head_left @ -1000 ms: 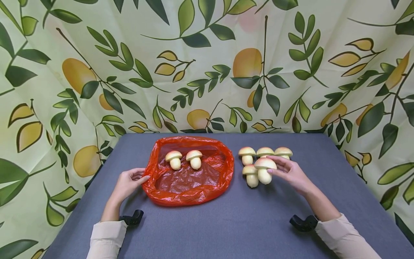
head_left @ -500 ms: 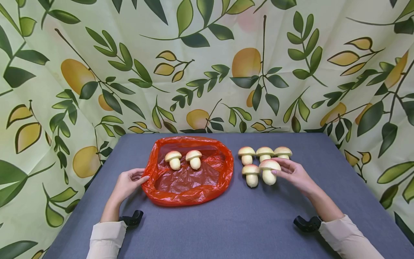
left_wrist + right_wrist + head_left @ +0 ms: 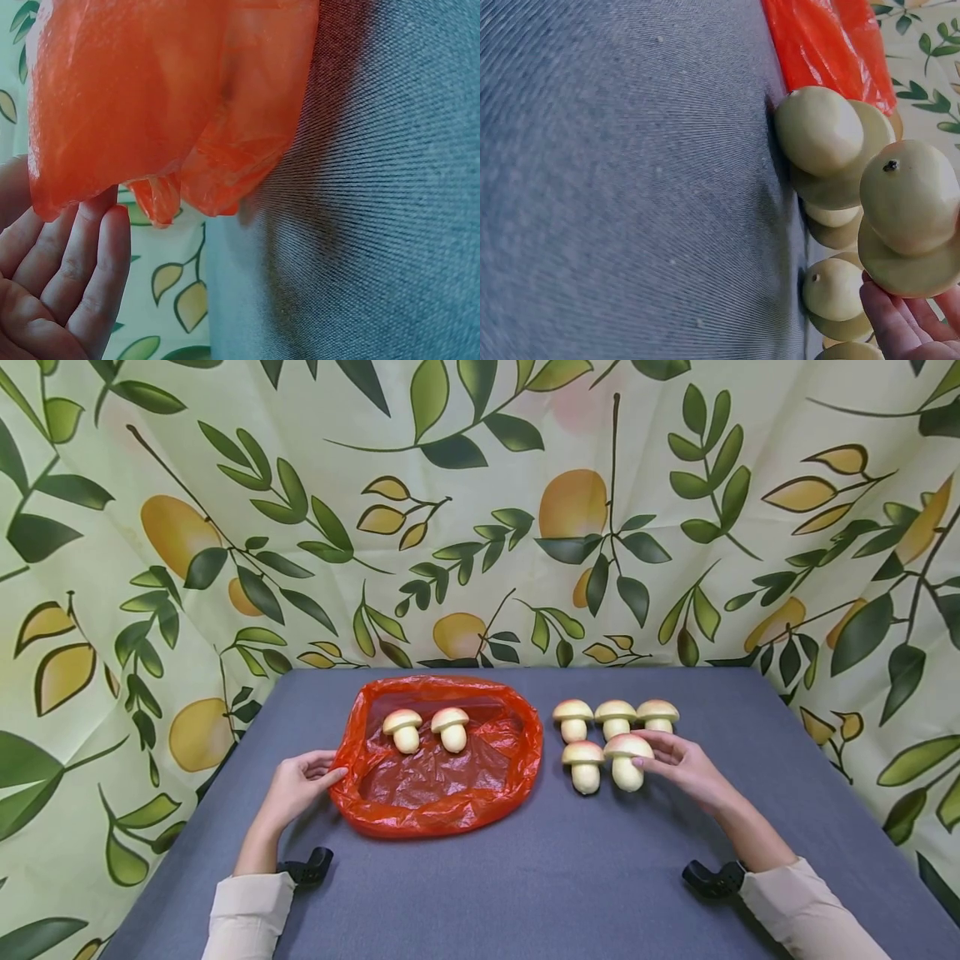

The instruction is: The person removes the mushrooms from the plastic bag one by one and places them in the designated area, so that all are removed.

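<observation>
Over the table, pinching red bag with left hand and one mushroom with right hand, could knock neighbouring mushroom by swinging low.

Bright red plastic bag on plain blue-grey tabletop. Inside the bag, two cream mushrooms, caps tinged pinkish-red; right of it, five more mushrooms in matching shades. Behind the bag, pale cloth printed with green leaves and yellow-orange fruit. In front of the bag, cream sleeves.
</observation>
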The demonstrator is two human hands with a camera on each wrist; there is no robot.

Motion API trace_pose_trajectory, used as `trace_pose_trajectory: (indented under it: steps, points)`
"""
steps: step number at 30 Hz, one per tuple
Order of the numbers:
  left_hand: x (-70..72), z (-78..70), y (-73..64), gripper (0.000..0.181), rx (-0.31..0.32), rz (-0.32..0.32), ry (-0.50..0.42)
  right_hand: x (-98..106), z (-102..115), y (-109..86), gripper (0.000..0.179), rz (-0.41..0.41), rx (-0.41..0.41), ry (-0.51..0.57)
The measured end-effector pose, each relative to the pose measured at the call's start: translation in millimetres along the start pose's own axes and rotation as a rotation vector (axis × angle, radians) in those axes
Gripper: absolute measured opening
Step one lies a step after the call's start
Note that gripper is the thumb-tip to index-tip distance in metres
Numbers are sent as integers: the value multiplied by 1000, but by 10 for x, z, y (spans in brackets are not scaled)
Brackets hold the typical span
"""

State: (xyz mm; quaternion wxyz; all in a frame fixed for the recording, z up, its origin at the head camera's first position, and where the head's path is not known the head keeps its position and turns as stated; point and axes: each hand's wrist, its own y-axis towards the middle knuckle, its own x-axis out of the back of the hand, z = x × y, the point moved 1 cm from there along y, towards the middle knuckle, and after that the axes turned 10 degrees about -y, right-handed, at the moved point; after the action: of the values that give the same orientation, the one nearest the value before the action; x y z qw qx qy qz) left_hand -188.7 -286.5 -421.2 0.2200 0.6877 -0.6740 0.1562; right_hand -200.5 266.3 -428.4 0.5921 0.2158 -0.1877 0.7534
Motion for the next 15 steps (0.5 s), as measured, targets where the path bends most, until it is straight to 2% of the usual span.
trace_pose_trajectory:
  steps: [15]
  points:
    - [10,-21,-33,36,-10,-2,-5,3,-145,52,58,6,-49,-82]
